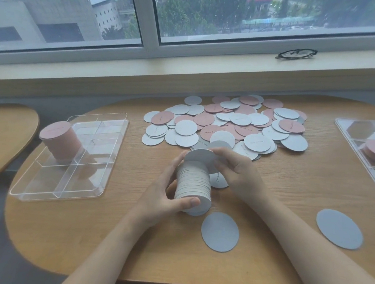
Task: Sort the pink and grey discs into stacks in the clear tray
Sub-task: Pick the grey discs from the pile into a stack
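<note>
At frame centre the left hand (166, 192) grips the grey stack (193, 185) while the right hand (236, 171) pinches its top disc; next, probably carrying it to the clear tray (110, 157) at left.

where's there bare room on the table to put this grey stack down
Bare wood lies between the clear tray and the left hand, and along the near edge, left of the two loose grey discs. In the tray, the near compartments look free. The disc pile crowds the far middle.
</note>
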The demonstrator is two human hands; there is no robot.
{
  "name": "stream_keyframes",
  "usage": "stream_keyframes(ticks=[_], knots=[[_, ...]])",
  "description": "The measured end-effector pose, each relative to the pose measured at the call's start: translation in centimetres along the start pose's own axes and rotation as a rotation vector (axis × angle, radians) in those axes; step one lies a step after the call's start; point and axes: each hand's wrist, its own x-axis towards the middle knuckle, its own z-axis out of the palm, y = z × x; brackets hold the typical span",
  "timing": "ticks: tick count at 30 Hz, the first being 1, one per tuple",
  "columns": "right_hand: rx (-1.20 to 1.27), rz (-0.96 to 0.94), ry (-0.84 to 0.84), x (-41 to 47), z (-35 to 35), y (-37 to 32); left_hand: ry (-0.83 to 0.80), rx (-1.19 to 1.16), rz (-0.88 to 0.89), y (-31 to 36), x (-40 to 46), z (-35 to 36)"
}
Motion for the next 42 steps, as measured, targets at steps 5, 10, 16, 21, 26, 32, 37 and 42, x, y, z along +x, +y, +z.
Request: stream_keyframes(ticks=[5,10,16,21,26,32,37,42], knots=[[-0.073,-0.009,-0.086,-0.2,0.2,-0.5,0.014,0.019,0.022,0.0,0.0,0.1],[-0.17,-0.072,0.011,0.1,0.0,-0.1,0.035,0.008,0.028,-0.1,0.0,0.1],[-0.243,-0.017,0.123,0.0,-0.4,0.6,0.037,0.034,0.018,-0.5,0.1,0.1],[-0.25,-0.097,-0.02,-0.1,0.2,0.6,0.029,0.055,0.019,-0.7,0.2,0.0],[-0.306,-0.159,-0.08,0.0,0.6,1.2,0.007,0.071,0.023,-0.7,0.2,0.1],[-0.595,-0.334,-0.014,0.1,0.7,0.9,0.033,0.176,0.017,-0.5,0.3,0.4],[-0.576,-0.227,-0.266,-0.2,0.8,1.3,0.023,0.333,0.06,-0.4,0.6,0.7],[-0.434,-0.183,-0.142,0.6,-0.7,2.1,0.021,0.321,0.068,-0.6,0.5,0.7]])
